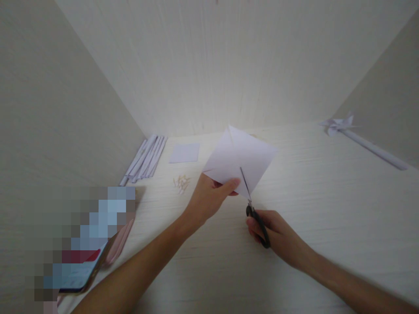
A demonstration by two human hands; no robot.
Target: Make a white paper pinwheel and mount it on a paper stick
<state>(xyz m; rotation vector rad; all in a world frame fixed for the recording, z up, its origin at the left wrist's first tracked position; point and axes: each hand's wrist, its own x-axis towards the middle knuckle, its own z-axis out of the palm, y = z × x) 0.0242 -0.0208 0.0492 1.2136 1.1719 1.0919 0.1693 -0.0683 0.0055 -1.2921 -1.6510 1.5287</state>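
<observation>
Around and above these fingers, plain pale walls (209, 65) close in on three sides, dim toward the corners, and a whitish, faintly grained tabletop (330, 200) spreads beneath. Both forearms reach in from the near edge. The left hand (207, 198) pinches the near left edge of a creased white sheet (252, 155), thumb on top; the sheet sits tilted, one corner toward the right fingers. The right hand (275, 233) is curled around black-handled scissors (263, 231) — one dark blade lies across that near corner.

Left of the left fingers and nearer stands a phone (80, 277), mostly blurred out; farther off on that side lie rolled paper tubes (147, 158). Well right of the right fingers, a paper pinwheel (338, 125) rests by the wall. Beyond the left knuckles is a paper square (184, 153) — and, just left of them, little pale sticks (182, 183).
</observation>
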